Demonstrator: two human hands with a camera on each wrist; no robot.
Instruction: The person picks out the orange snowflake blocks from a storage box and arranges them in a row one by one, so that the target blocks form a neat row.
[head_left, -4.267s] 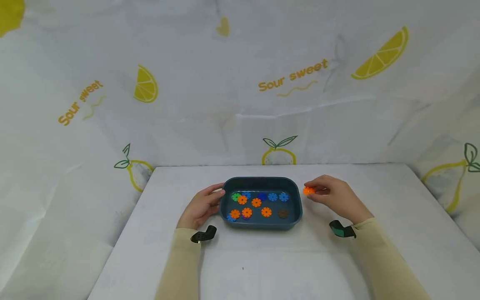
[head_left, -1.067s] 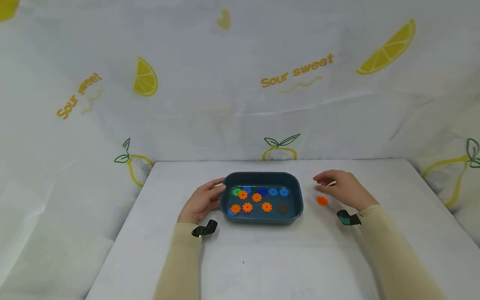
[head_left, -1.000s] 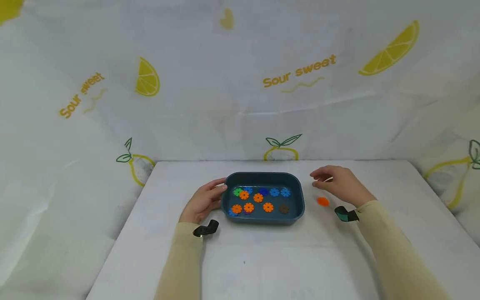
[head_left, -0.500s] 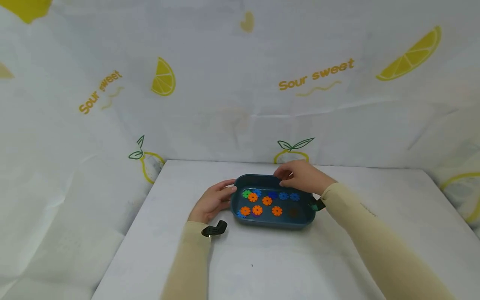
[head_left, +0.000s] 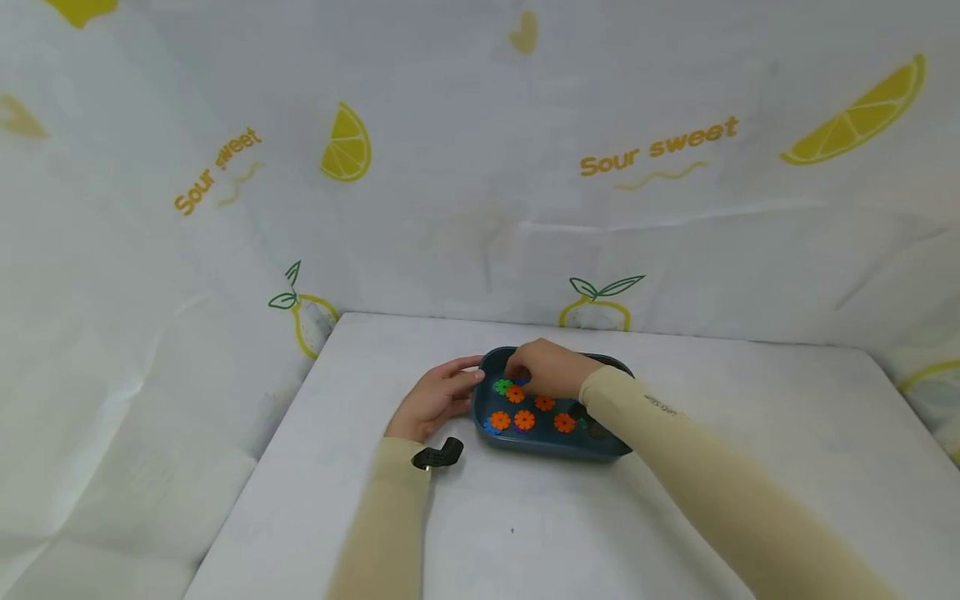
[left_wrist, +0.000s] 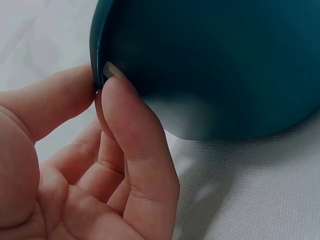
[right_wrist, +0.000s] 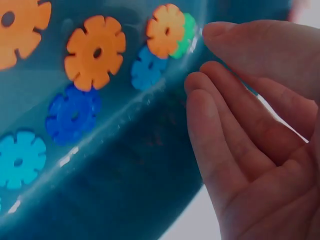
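Observation:
My left hand (head_left: 431,402) grips the left end of a dark teal plastic tray (head_left: 555,448), thumb and fingers pinching its rim in the left wrist view. My right hand (head_left: 552,369) reaches into the tray's far left part, holding nothing; its fingers (right_wrist: 205,107) hang loosely bent. Just off the thumb tip, in the right wrist view, a green notched disc (right_wrist: 190,35) lies partly under an orange notched disc (right_wrist: 165,42). A light blue disc (right_wrist: 145,75) lies beside them, and a dark blue disc (right_wrist: 62,115) farther left.
Several more notched discs lie in the tray, among them an orange disc (head_left: 564,423) near its front wall. A white table (head_left: 525,533) bears the tray, and a printed white cloth (head_left: 450,167) hangs behind. My right sleeve (head_left: 697,467) crosses the tray's right end.
My right hand left an orange disc on the table right of the tray, then swung left over the tray and down into it. My left hand keeps its hold on the tray.

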